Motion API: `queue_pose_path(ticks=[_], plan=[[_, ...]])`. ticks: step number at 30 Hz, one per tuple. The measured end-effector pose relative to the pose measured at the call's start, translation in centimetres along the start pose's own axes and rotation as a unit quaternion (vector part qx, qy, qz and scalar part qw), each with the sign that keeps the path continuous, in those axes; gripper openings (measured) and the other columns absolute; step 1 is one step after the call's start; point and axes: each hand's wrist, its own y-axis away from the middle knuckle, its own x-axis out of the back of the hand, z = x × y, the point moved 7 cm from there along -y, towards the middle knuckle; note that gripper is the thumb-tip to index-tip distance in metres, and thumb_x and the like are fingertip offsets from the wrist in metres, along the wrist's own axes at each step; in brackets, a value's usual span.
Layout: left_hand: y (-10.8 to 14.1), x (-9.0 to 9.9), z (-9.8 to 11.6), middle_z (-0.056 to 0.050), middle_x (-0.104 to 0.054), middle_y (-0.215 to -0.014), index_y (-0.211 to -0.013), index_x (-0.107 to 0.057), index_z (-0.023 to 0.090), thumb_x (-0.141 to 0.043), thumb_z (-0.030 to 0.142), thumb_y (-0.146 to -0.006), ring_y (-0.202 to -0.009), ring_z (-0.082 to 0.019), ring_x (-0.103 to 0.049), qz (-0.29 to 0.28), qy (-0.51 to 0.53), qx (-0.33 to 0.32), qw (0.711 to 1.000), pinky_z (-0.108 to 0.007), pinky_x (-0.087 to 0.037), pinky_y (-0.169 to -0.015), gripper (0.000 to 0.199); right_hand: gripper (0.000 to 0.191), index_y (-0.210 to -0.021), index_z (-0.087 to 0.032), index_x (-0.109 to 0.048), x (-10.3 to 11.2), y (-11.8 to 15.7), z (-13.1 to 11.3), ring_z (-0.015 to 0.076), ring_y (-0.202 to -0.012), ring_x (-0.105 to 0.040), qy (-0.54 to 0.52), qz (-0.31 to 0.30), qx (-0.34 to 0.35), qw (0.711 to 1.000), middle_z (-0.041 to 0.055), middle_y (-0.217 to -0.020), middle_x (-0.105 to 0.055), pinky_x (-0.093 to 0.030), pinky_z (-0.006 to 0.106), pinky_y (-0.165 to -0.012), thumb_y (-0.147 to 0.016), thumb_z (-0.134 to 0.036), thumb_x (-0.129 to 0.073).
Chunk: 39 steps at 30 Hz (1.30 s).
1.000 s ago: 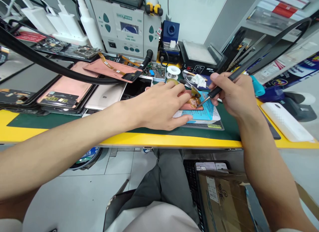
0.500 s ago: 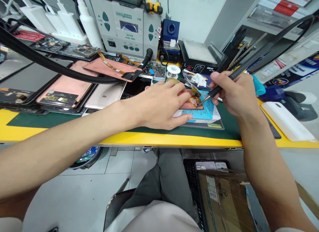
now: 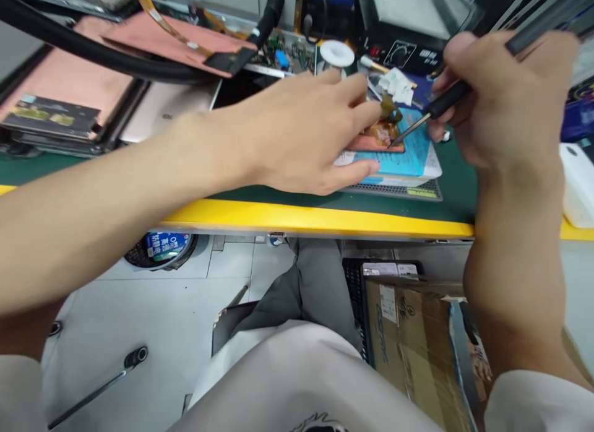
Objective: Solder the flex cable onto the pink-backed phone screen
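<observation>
My right hand (image 3: 501, 91) is shut around the black handle of a soldering iron (image 3: 452, 98), whose thin tip touches a copper-coloured plate (image 3: 371, 141). That plate lies on a blue printed mat (image 3: 411, 153). My left hand (image 3: 301, 135) reaches in from the left, its fingers spread and resting just beside the plate. Its fingertips nearly touch a crumpled piece of amber tape (image 3: 390, 110). Thin metal tweezers (image 3: 375, 88) lie behind those fingers, and I see no grip on them.
Behind my hands stand a solder wire spool (image 3: 336, 53) and a tray of circuit boards (image 3: 288, 51). Copper-backed phone panels (image 3: 153, 30) lie on the left under a black hose (image 3: 93, 51). The bench has a yellow front edge (image 3: 315, 218). A cardboard box (image 3: 408, 339) sits below.
The view has tilted lower and closer, so the bench sits higher in the picture. My hands and the iron tip stay at about the same place on the plate.
</observation>
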Motion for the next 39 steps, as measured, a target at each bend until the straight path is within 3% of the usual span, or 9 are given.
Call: queue_pose_path(ticks=[5,12,19,26,35,39], plan=[[0.1,0.0,-0.1,-0.014,-0.058,-0.137,-0.138,-0.058,0.012,-0.039,0.060,-0.099,-0.131,-0.034,-0.057,-0.005,0.022,0.005,1.000,-0.055,-0.043,-0.114,0.064,0.030,-0.065,-0.017,-0.060,-0.1,0.4,-0.7,0.0077,-0.044,-0.056,0.041,-0.006,0.027,0.999,-0.0014,-0.067,-0.058,-0.041,0.027,-0.037,-0.092,-0.028,-0.068],[0.3,0.0,-0.1,-0.016,-0.056,-0.142,-0.140,-0.056,0.013,-0.032,0.061,-0.101,-0.128,-0.033,-0.056,-0.015,-0.005,0.001,1.000,-0.053,-0.044,-0.115,0.066,0.033,-0.064,-0.018,-0.058,-0.1,0.6,-1.3,0.0075,-0.045,-0.056,0.048,-0.016,0.038,0.998,-0.0018,-0.068,-0.060,-0.040,0.025,-0.037,-0.094,-0.028,-0.066],[0.2,-0.1,-0.1,-0.016,-0.055,-0.143,-0.139,-0.058,0.014,-0.034,0.061,-0.100,-0.129,-0.036,-0.056,-0.020,0.014,0.008,1.000,-0.055,-0.042,-0.116,0.065,0.033,-0.060,-0.023,-0.063,0.0,0.3,-0.9,0.0134,-0.043,-0.055,0.039,-0.010,0.019,0.999,0.0028,-0.066,-0.062,-0.037,0.032,-0.034,-0.092,-0.027,-0.071],[0.2,0.0,0.1,-0.018,-0.056,-0.142,-0.140,-0.056,0.010,-0.035,0.059,-0.102,-0.128,-0.035,-0.056,-0.019,0.003,0.005,1.000,-0.056,-0.043,-0.115,0.066,0.030,-0.064,-0.020,-0.062,-0.2,0.4,-1.0,0.0115,-0.042,-0.054,0.030,-0.020,0.029,0.999,0.0010,-0.065,-0.059,-0.035,0.031,-0.034,-0.093,-0.025,-0.068],[0.1,-0.1,-0.3,-0.014,-0.058,-0.140,-0.139,-0.059,0.020,-0.038,0.062,-0.099,-0.124,-0.035,-0.057,-0.008,0.029,0.012,0.999,-0.057,-0.044,-0.112,0.062,0.034,-0.059,-0.021,-0.061,-0.1,0.3,-0.9,0.0110,-0.041,-0.053,0.028,-0.006,0.017,0.999,0.0013,-0.065,-0.061,-0.037,0.031,-0.034,-0.090,-0.028,-0.071],[0.1,0.0,-0.1,-0.017,-0.057,-0.140,-0.140,-0.057,0.014,-0.034,0.060,-0.101,-0.123,-0.036,-0.058,-0.019,-0.004,0.006,1.000,-0.058,-0.046,-0.111,0.065,0.034,-0.058,-0.022,-0.062,-0.1,0.2,-0.7,0.0115,-0.040,-0.053,0.030,-0.003,0.007,1.000,0.0025,-0.064,-0.061,-0.036,0.030,-0.033,-0.088,-0.031,-0.076]])
